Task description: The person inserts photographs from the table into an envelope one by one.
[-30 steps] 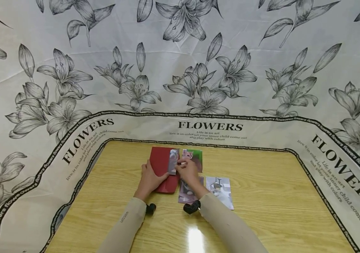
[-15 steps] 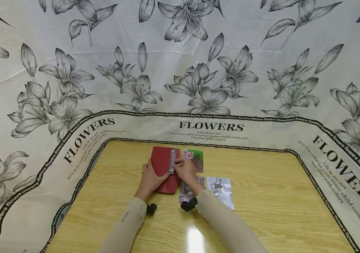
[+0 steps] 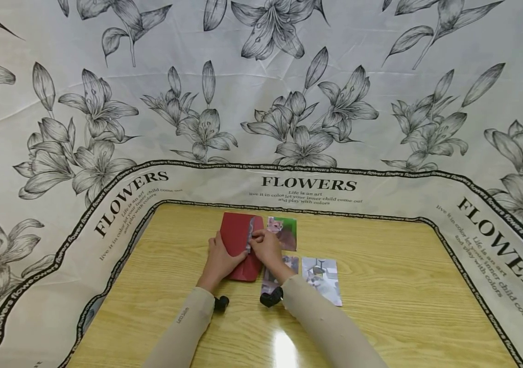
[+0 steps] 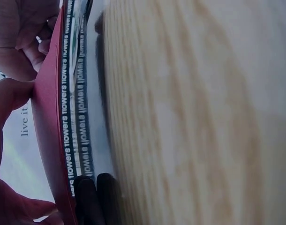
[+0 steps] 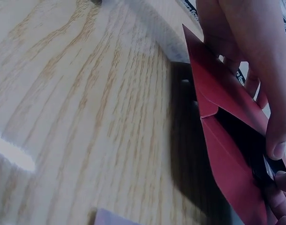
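A red envelope (image 3: 236, 237) lies at the far middle of the wooden table (image 3: 390, 286). My left hand (image 3: 219, 260) grips its near left edge and holds its mouth apart. My right hand (image 3: 266, 248) pinches a photo (image 3: 251, 232) whose narrow visible strip sticks out of the envelope's right opening. The right wrist view shows the red envelope (image 5: 222, 140) gaping, with a thumb of the left hand (image 5: 246, 56) on its upper flap. From the left wrist, the red envelope (image 4: 49, 131) appears edge-on just above the tabletop.
A green-edged photo (image 3: 284, 231) lies right of the envelope. A grey photo (image 3: 322, 278) and another photo (image 3: 270, 278), partly under my right forearm, lie nearer me. A flower-printed sheet (image 3: 261, 102) rises round the table on three sides.
My right hand has moved left, and the photo has slid further into the red envelope, leaving less of it showing. The left hand has stayed on the envelope.
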Available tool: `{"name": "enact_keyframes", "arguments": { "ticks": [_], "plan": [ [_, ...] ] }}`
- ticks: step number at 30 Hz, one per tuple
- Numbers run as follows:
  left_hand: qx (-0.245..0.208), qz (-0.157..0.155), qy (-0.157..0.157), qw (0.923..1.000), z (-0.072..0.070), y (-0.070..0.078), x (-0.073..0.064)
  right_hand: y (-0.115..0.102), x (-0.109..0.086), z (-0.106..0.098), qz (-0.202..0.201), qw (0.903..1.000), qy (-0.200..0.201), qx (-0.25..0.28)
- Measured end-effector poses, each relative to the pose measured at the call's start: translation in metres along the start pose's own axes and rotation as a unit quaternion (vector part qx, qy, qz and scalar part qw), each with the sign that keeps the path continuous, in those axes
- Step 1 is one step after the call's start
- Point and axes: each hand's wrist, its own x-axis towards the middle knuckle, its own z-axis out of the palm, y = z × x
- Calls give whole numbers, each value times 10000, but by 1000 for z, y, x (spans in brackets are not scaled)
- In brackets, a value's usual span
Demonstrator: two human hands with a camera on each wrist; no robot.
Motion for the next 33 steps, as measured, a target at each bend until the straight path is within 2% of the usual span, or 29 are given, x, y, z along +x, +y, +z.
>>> {"name": "enact_keyframes", "arguments": {
  "ticks": [4,8,12,20,28,33],
  "plan": [
    [-9,-39,4,10000,0,2,-1,2,-1,-1,-56,10000,21,8],
    [0,-150,-12,9999,0,5,-2,7,-2,-6,-47,9996,108,240],
    [-26,-246,-27,9997,0,5,-1,15,0,-17,-118,9985,261,459],
    [25,-388,-134,9992,0,3,2,38,5,-45,-71,9984,448,330],
    [70,-395,-146,9991,-1,4,0,55,6,-68,241,9967,712,-297],
    [68,-395,-160,9991,0,5,-1,63,6,-77,288,9934,834,-739]
  ]
}}
